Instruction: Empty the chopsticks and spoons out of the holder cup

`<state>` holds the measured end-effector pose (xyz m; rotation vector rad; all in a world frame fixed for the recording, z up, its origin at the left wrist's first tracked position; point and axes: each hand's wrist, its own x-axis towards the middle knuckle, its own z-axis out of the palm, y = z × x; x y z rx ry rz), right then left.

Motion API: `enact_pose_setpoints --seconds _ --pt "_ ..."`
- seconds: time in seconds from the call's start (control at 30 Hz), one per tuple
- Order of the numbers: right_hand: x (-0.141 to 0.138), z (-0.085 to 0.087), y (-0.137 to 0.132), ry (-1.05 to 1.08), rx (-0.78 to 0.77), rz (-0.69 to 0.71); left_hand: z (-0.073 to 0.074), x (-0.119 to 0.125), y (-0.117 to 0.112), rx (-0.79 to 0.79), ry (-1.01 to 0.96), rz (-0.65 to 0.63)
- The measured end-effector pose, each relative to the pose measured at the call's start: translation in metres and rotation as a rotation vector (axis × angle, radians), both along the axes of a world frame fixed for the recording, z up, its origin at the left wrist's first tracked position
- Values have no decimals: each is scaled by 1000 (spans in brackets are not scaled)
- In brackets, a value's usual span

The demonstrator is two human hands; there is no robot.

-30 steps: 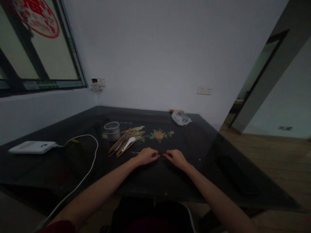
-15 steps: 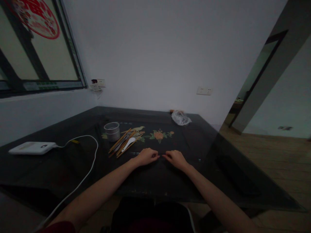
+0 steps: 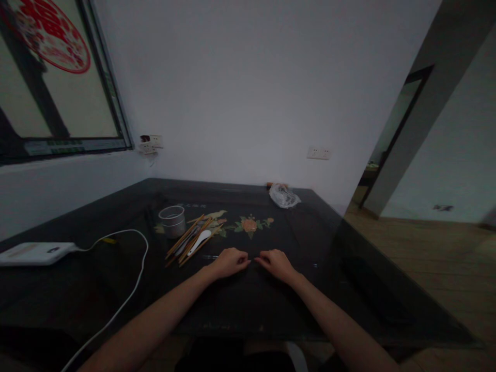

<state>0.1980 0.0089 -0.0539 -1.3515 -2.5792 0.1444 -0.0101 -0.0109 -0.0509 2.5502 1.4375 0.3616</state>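
Observation:
My left hand (image 3: 229,262) and my right hand (image 3: 275,264) rest side by side on the dark glass table (image 3: 96,279), fingertips almost meeting. Both are loosely curled with fingers pressed together; whether anything thin lies between them is too dark to make out. Just left of my left hand lies a pile of wooden chopsticks (image 3: 188,240) with a white spoon (image 3: 199,242) on top. A small metal cup (image 3: 172,221) stands upright behind the pile.
A white flat device (image 3: 34,253) lies at the far left, and its white cable (image 3: 129,281) loops across the table toward the near edge. A crumpled plastic bag (image 3: 283,196) sits by the back wall. A flower pattern (image 3: 248,225) shows under the glass. A doorway opens to the right.
The camera tilted up a little, so everything sits lower in view. My hands stay together in the same spot on the table.

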Motion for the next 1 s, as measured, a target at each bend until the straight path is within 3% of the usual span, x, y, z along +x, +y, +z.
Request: enact_pose_setpoints --seconds 0.67,1.0 --pt "7 -7 14 222 -51 32 2 -1 -1 -50 -36 6" --pt "11 1 14 293 -58 21 -3 -4 4 -53 -60 -4"
